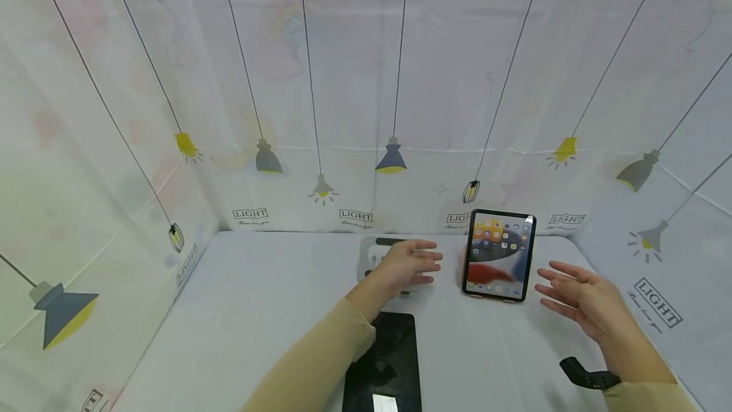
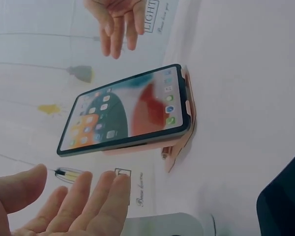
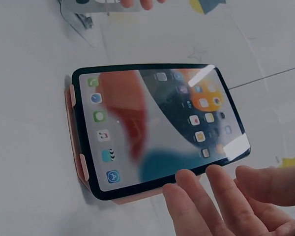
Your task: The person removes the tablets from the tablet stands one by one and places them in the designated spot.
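Note:
A tablet (image 1: 499, 255) with its home screen lit stands leaning back in a pink folding case (image 2: 179, 150) on the white table. My left hand (image 1: 407, 266) hovers to its left, fingers stretched toward it and holding nothing. On the other side my right hand (image 1: 589, 301) is raised with fingers spread, also without anything in it. The left wrist view shows a gap between the left fingertips (image 2: 120, 182) and the tablet's edge. In the right wrist view the right fingertips (image 3: 184, 177) overlap the tablet's lower border.
Behind my left hand lies a light grey and white object (image 1: 366, 259) with dark parts, partly hidden. A flat black panel (image 1: 400, 342) with a glossy surface lies nearer, partly under my left sleeve (image 1: 320, 361). A white curtain (image 1: 354, 81) printed with lamps surrounds the table.

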Demonstrator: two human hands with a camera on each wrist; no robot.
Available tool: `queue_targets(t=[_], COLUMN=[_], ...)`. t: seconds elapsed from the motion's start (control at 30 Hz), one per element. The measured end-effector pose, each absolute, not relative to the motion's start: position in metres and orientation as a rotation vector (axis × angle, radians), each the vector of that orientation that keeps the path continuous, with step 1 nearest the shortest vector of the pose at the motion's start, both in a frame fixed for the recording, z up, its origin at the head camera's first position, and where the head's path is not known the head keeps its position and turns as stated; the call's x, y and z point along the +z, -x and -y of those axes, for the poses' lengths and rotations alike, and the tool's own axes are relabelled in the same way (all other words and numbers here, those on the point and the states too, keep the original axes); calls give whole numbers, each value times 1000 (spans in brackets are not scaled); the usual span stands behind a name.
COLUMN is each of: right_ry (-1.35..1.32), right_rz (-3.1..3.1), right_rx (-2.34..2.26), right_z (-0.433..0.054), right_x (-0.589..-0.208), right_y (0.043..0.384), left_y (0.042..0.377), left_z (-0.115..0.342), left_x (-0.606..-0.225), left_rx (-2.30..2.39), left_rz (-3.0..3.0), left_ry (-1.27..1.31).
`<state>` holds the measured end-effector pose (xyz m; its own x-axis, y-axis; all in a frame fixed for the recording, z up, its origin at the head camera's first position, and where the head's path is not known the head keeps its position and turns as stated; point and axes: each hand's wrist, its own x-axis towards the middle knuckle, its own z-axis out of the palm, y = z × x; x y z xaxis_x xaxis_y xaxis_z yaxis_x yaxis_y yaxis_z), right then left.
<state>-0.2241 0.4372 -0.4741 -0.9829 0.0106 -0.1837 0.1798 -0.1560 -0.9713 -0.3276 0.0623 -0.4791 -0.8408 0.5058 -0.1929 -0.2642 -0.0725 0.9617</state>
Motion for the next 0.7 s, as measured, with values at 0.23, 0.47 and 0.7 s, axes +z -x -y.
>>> queue_targets(t=[0.23, 0.47, 0.7], right_ry=[-91, -120, -178], right_rz=[-1908, -1954, -2019], right_rx=[-2382, -2361, -2292], right_z=[-447, -451, -452], right_x=[-473, -470, -468], right_y=[233, 240, 246], left_y=[335, 343, 351], left_z=[-69, -76, -79], left_x=[-473, -469, -472], left_rx=[1954, 1967, 1949], left_rz=[-1720, -1704, -1719], left_ry=[-272, -274, -264])
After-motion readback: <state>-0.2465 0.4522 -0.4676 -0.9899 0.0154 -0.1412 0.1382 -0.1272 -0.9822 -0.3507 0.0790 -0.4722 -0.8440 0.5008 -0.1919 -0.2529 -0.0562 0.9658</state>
